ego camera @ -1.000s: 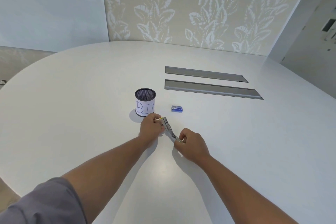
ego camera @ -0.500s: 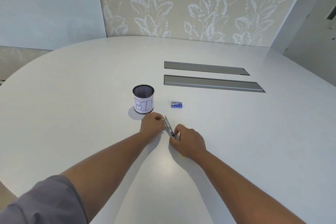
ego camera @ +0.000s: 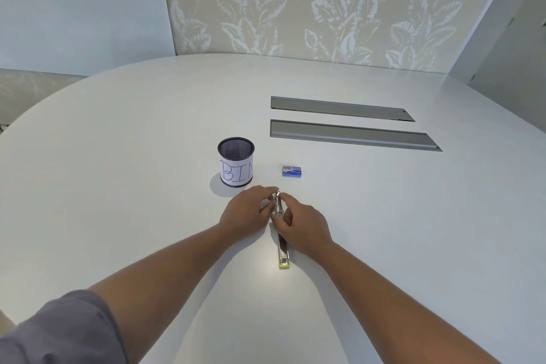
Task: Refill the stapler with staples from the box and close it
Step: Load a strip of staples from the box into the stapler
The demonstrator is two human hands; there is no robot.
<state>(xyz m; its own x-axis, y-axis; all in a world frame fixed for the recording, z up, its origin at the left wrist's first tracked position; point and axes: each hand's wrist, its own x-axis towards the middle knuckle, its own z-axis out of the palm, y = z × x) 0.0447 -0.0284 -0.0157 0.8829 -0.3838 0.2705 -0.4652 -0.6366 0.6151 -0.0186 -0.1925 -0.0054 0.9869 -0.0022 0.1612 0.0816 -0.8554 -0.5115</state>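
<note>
A small metal stapler (ego camera: 282, 248) lies flat on the white table (ego camera: 118, 171), opened out lengthwise, its yellow-tipped end toward me. My left hand (ego camera: 246, 211) grips its far end from the left. My right hand (ego camera: 304, 226) pinches the middle part from the right. A small blue staple box (ego camera: 292, 171) sits shut on the table, a short way beyond the hands and apart from them.
A black mesh cup (ego camera: 236, 161) with a paper label reading BIN stands just beyond my left hand. Two grey cable hatches (ego camera: 348, 134) are set into the table further back. A leaf-patterned wall rises behind the table.
The stapler was held tilted between both hands; it has swung open and now lies stretched out on the table, pointing toward me. Both hands stayed on it.
</note>
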